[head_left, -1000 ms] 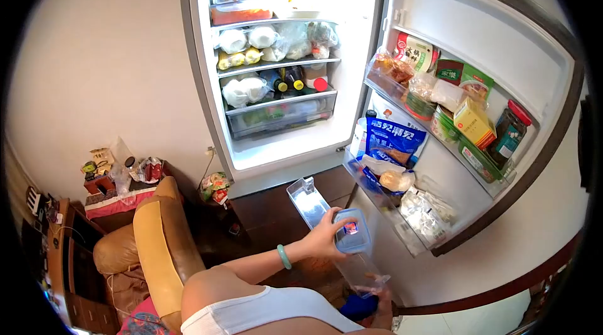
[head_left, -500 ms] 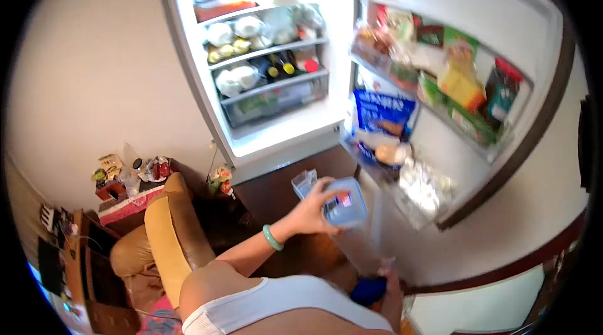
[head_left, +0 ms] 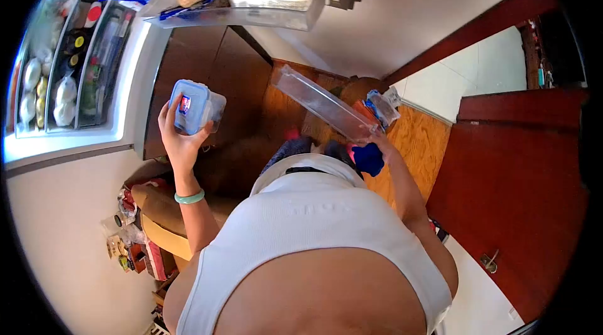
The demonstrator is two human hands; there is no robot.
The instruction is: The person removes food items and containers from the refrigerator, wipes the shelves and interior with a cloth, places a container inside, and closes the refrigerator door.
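Observation:
My left hand [head_left: 180, 141], with a green bangle at the wrist, is wrapped round a clear food container [head_left: 217, 111] with a light blue lid [head_left: 191, 93] and a small printed label. The container is raised in front of the dark cabinet below the fridge. Low on the right, my right hand [head_left: 384, 145] is closed on the near end of a long clear plastic fridge door bin [head_left: 326, 104], which slants away to the left. A dark blue cloth [head_left: 369, 158] hangs at the same hand; its fingers are partly hidden.
The open fridge [head_left: 119, 93] is at upper left, with a loaded door shelf [head_left: 251, 16] jutting overhead. Plastic packages [head_left: 381, 108] rest on a brown round stool or bin beyond my right hand. A red-brown door [head_left: 509, 190] stands at right, a brown sofa [head_left: 164, 222] at left.
My view has tilted down and turned right. The fridge has shifted left in view, and the clear door bin in my right hand now shows plainly. My left hand still holds the container.

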